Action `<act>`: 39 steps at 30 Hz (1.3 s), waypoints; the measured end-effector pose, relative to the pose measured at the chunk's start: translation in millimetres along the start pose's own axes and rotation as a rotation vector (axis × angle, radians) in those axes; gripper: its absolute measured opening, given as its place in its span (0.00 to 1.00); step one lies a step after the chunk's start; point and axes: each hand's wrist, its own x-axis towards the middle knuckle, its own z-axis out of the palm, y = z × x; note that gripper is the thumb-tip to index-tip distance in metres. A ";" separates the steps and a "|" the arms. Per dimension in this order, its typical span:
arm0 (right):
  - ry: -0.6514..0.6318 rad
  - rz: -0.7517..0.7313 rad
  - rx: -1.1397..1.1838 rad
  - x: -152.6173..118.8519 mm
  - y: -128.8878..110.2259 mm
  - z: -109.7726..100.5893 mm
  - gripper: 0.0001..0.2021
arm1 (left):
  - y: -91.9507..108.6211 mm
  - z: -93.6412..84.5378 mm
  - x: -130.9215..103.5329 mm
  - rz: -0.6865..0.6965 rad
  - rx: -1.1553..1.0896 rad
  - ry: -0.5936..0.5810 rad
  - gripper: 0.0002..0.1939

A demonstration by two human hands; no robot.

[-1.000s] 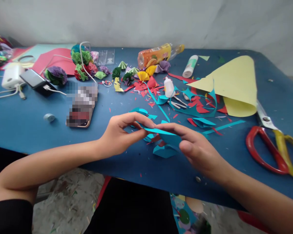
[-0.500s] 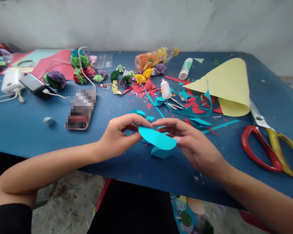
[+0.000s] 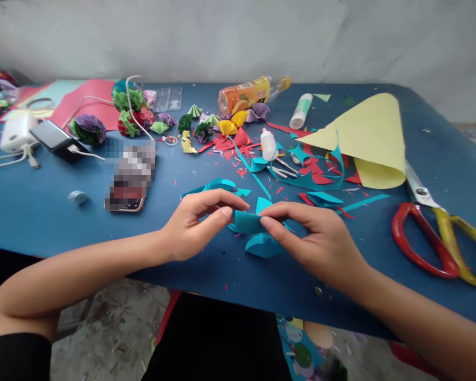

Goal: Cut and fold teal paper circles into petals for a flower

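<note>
A folded piece of blue paper (image 3: 247,222) is held between both hands just above the table. My left hand (image 3: 196,222) pinches its left end with thumb and fingers. At the right end, the thumb and forefinger of my right hand (image 3: 315,233) grip it. Below the hands lies another folded blue paper piece (image 3: 264,246), partly hidden by the right fingers. More blue cut pieces (image 3: 220,184) rest behind the left hand.
Large scissors (image 3: 424,233) with red and yellow handles lie at right beside a rolled yellow sheet (image 3: 368,132). Red and blue scraps (image 3: 315,172), a small white bottle (image 3: 268,144), a glue stick (image 3: 301,111) and a drink bottle (image 3: 246,95) are behind. A phone (image 3: 130,177) lies left.
The rounded blue paper, flat toward me before, now shows as a smaller, narrower folded shape. My right thumb has come onto its front, and both hands have turned slightly.
</note>
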 end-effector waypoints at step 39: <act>0.134 -0.348 -0.353 -9.4 -4.2 -0.3 0.03 | -6.2 -10.1 13.8 0.488 0.614 0.122 0.03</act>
